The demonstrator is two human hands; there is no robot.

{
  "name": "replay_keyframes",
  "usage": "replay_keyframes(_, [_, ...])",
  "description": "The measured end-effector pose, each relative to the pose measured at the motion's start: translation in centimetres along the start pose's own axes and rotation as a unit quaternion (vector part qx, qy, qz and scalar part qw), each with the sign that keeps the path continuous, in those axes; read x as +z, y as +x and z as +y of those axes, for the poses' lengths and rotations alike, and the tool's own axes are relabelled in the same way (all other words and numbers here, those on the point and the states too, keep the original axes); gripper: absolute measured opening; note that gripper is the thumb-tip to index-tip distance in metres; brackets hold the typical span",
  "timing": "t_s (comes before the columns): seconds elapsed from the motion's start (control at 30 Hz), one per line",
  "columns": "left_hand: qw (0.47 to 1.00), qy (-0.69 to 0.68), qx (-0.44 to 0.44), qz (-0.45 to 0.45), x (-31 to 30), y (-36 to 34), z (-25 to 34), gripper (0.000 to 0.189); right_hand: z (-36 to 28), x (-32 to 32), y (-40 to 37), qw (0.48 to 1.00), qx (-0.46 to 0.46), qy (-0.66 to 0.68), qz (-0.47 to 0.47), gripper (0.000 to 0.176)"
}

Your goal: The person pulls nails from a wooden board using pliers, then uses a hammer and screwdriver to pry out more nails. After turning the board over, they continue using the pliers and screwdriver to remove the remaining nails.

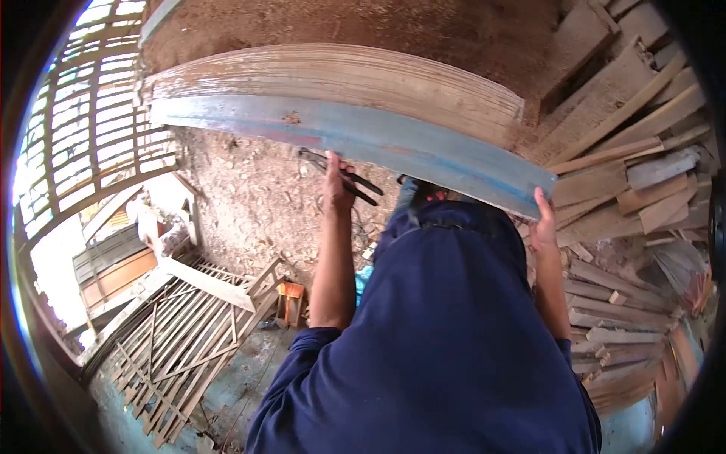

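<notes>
A long plank (355,144) with worn blue-grey paint stretches across the view in front of me. My left hand (338,185) is closed around a pair of black-handled pincers (365,191), its fingertips at the plank's near edge. The jaws of the pincers point left, and the two handles stick out to the right. At the plank's right end, my right hand (542,223) grips the edge, thumb up along the end and the other fingers hidden underneath.
Beyond the plank lies a stack of thin boards (340,72). Loose timber offcuts (628,151) crowd the right side. A slatted wooden frame (189,333) lies at lower left, near an orange-and-brown box (289,303). A lattice wall (91,98) borders the left. Wood chips cover the ground (249,197).
</notes>
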State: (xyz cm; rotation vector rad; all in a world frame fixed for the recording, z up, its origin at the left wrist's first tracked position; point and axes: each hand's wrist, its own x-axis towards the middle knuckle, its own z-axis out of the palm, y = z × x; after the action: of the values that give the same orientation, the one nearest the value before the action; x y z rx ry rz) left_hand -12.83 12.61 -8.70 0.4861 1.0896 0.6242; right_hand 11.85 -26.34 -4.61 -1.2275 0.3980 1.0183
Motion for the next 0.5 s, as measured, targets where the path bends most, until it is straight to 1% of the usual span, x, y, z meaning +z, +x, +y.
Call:
replay_keyframes(0.07, [1.0,-0.002,0.02,0.005,-0.4,0.7,-0.6,0.027,0.5,0.1,0.3,0.998,-0.052,0.001,0.027,0.063])
replay_keyframes(0.1, [1.0,-0.003,0.01,0.006,-0.1,0.3,-0.5,0.027,0.6,0.0,0.4,0.999,-0.05,0.006,0.019,0.063])
replay_keyframes(0.17, [1.0,-0.003,-0.004,0.012,0.2,-0.3,-0.2,0.029,0.6,-0.1,0.4,0.998,-0.043,-0.004,0.049,0.067])
replay_keyframes(0.2, [1.0,-0.014,-0.004,0.008,0.1,-0.3,-0.3,0.028,0.4,0.0,0.2,0.998,-0.041,-0.003,0.044,0.067])
replay_keyframes(0.27, [0.999,-0.031,0.006,-0.014,-0.1,-0.2,-0.4,0.025,0.1,0.4,0.0,0.998,-0.046,-0.001,0.041,0.069])
replay_keyframes(0.4, [0.999,-0.038,0.021,-0.006,-0.7,0.5,-0.9,0.022,-0.1,0.6,-0.1,0.997,-0.055,-0.013,0.047,0.069])
replay_keyframes(0.5, [0.999,-0.032,0.029,0.003,-0.8,0.6,-1.0,0.021,-0.1,0.5,-0.1,0.998,-0.043,0.0,0.048,0.069])
